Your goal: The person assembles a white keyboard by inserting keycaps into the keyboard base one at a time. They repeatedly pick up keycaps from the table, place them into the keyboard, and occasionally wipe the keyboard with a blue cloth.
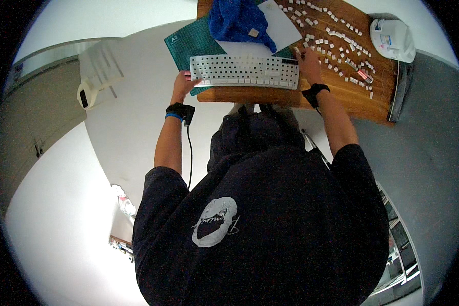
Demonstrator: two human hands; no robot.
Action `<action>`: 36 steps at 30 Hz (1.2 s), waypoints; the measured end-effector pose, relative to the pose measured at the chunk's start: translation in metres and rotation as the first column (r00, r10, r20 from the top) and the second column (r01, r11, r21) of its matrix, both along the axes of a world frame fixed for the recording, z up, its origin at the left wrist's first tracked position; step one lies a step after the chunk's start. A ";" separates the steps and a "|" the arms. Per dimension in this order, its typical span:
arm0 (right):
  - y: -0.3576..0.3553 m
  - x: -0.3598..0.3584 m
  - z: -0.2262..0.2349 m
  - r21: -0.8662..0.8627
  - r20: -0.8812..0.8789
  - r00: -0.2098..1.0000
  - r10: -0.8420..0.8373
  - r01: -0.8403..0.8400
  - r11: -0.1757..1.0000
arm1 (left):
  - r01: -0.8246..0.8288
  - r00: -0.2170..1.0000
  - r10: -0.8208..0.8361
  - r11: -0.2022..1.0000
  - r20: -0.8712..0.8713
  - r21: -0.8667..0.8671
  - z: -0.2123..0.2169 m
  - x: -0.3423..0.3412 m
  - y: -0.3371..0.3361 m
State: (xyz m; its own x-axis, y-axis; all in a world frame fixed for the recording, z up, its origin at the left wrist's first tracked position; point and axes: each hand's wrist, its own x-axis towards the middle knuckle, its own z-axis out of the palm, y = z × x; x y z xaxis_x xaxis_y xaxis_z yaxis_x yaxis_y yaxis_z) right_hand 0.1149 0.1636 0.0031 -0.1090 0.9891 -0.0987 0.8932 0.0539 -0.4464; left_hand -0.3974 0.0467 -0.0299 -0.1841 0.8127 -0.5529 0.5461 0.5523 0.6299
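Observation:
A white keyboard [244, 69] lies near the table's front edge, its switch plate mostly bare with rows of dark sockets. White keycaps sit along its near row. My left hand [184, 84] is closed around the keyboard's left end, with the thumb over the front corner. Beside the right end, my right hand [309, 65] has its fingers drawn together near the far corner. A small pale spot shows at its fingertips, too small to name. Many loose white keycaps [341, 38] are spread in rows on the wood to the right of that hand.
Under the keyboard's left part lies a green cutting mat [181, 48]. A blue cloth bag [237, 23] rests on white paper [285, 25] behind the keyboard. A small red tool [363, 75] lies among the keycaps on the wooden table [382, 97]. A white appliance [392, 41] stands right.

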 end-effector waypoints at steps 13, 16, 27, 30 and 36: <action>-0.017 -0.091 0.082 0.031 -0.481 0.874 0.071 -0.064 0.998 | 0.372 0.896 -0.127 0.737 -0.425 0.564 0.078 0.164 0.141; -0.006 -0.114 0.102 0.058 -0.474 0.877 0.075 -0.054 0.997 | 0.258 0.937 -0.154 0.911 -0.314 0.322 0.064 0.166 0.175; 0.025 -0.191 0.087 0.010 -0.612 0.790 -0.036 0.054 0.998 | -0.045 0.997 0.009 0.877 0.077 0.478 0.136 0.160 0.151; 0.012 -0.221 0.100 0.114 -0.626 0.770 0.124 -0.067 0.991 | -0.261 0.923 0.123 0.896 0.363 0.360 0.137 0.146 0.140; 0.020 -0.216 0.098 0.195 -0.669 0.707 0.228 -0.129 0.972 | -0.360 0.844 0.192 0.895 0.501 0.264 0.140 0.139 0.124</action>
